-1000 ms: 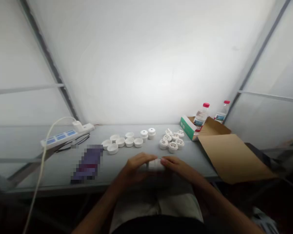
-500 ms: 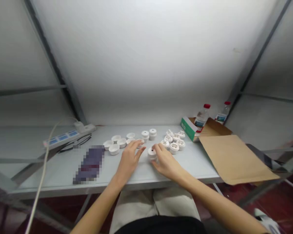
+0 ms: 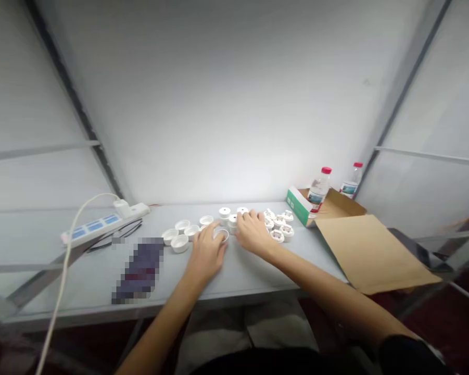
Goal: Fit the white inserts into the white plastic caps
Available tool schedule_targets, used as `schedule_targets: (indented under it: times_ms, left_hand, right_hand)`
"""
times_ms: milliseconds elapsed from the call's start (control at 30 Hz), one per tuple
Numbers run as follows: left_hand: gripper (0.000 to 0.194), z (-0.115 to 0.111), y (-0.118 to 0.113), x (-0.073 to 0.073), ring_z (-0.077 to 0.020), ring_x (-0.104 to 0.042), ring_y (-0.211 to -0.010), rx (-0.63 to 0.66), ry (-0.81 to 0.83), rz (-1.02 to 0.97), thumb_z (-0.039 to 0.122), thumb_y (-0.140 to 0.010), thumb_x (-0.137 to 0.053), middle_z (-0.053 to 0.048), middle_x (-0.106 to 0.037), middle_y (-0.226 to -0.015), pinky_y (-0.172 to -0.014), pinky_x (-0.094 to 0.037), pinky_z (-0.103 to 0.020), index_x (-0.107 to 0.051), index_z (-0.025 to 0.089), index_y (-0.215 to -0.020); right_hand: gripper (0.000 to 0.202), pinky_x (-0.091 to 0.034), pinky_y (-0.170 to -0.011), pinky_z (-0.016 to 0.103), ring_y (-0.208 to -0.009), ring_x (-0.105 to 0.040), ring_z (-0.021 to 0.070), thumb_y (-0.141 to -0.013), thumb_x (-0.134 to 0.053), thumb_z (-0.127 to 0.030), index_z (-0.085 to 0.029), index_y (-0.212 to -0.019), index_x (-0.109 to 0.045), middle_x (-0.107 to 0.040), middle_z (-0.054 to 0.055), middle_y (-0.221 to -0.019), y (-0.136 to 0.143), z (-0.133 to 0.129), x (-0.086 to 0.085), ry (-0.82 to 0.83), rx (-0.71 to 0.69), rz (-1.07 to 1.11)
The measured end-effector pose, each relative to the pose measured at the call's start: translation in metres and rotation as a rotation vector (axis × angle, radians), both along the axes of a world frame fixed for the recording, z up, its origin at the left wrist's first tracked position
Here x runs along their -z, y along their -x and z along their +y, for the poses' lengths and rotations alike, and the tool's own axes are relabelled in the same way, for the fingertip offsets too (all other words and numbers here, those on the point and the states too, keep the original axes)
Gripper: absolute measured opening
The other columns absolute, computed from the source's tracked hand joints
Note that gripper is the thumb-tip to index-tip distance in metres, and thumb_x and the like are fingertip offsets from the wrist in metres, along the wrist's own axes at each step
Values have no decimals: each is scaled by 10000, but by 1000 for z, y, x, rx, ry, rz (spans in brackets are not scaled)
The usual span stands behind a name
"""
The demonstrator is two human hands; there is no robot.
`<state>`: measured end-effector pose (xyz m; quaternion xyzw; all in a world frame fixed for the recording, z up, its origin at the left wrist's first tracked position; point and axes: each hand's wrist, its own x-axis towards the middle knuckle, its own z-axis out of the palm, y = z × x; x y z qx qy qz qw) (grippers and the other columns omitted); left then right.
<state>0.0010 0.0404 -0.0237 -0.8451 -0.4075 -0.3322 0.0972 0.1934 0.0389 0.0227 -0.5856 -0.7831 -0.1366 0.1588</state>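
Note:
Around a shallow white round cup [image 3: 221, 236], my left hand [image 3: 206, 253] has its fingers and thumb closed. My right hand [image 3: 253, 234] has its fingers against a white round case with a small dark hole in its top [image 3: 233, 221], partly hidden by the fingers. Beside that case stand two alike: one case to the left [image 3: 224, 213] and another behind the fingers [image 3: 242, 210]. Several open white cups [image 3: 180, 243] are grouped left of my left hand. Right of my right hand sit several white round inserts [image 3: 277, 236] with raised parts on top.
A power strip [image 3: 96, 226] with a white cable and dark-framed glasses [image 3: 117, 235] lie at the left. Nearer is a blurred-out dark item [image 3: 140, 271]. At the right is an open cardboard box [image 3: 375, 255] with a bottle [image 3: 319, 190]; another bottle [image 3: 351, 181] stands behind.
My right hand has carried the white round case away from me, up to the two other cases. My left hand has closed its spread fingers around a cup.

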Motion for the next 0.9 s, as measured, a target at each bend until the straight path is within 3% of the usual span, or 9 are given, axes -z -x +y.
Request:
schedule_targets:
  times_ms: [100,167,267,400,500,600,700,800,900]
  left_hand:
    - [183,-8,-5,-3,-343,-596,-1273,140,75,-77,157,-933,-556,-139,-612,-1366,-1054,-489,-527,-623,213,-1094]
    - [183,-14,-10,-6,-281,-649,-1140,227,157,-110,155,-944,-526,-109,-623,-1272,-994,-531,-450,-605,218,-1096]
    - [167,-19,-13,-7,-215,-664,-959,308,254,-140,164,-921,-557,-72,-622,-1151,-875,-564,-371,-584,228,-1072]
    - [413,-13,-10,-2,-234,-674,-964,296,267,-205,194,-849,-687,-71,-663,-1110,-849,-573,-394,-531,216,-1231]
    - [432,-10,-7,-3,-251,-685,-962,260,269,-251,277,-841,-763,-76,-694,-1120,-848,-574,-415,-567,208,-1220]
    - [381,-12,-5,-9,-274,-663,-1073,269,241,-267,306,-898,-730,-80,-693,-1182,-963,-545,-453,-602,221,-1246]
    - [399,-16,-5,-13,-279,-629,-1147,270,211,-284,270,-935,-677,-88,-665,-1236,-1022,-522,-467,-600,234,-1325]
    - [469,-17,-5,-13,-258,-630,-1116,278,229,-289,228,-929,-657,-83,-647,-1231,-987,-549,-440,-578,252,-1391]
    - [503,-15,-5,-11,-245,-638,-1095,311,257,-318,234,-924,-656,-91,-640,-1261,-956,-571,-414,-551,243,-1416]
  right_hand:
    - [506,-396,-991,508,-1187,-549,356,-1034,-497,-271,-118,-1515,-459,-690,195,-1243,-25,-11,-1,8,28,31]
    - [424,-388,-991,525,-1187,-550,366,-1041,-494,-314,-154,-1428,-558,-693,184,-1234,-44,-18,1,19,62,41]
    - [445,-362,-1021,565,-1203,-535,401,-945,-683,-442,-194,-1313,-652,-680,179,-1245,-65,-19,7,53,60,-3]
    - [358,-372,-1026,556,-1216,-519,407,-886,-752,-284,-180,-1224,-695,-672,184,-1217,-65,-16,12,73,-17,-38]
    - [412,-406,-1026,500,-1199,-541,356,-896,-719,-212,-183,-1301,-644,-669,146,-1195,-56,-21,14,83,-112,6]
    - [527,-469,-985,403,-1142,-591,280,-895,-677,-155,-195,-1401,-540,-628,112,-1253,-46,-32,23,143,-316,198]
    - [607,-503,-980,383,-1148,-606,245,-863,-620,-89,-219,-1432,-456,-572,113,-1331,-37,-41,39,179,-481,474]
    - [673,-514,-984,422,-1169,-599,260,-815,-650,-107,-224,-1436,-420,-583,114,-1305,-31,-45,55,139,-514,695]
    - [685,-532,-883,393,-1054,-636,241,-819,-649,-144,-236,-1448,-392,-632,95,-1242,-34,-48,60,138,-492,894]
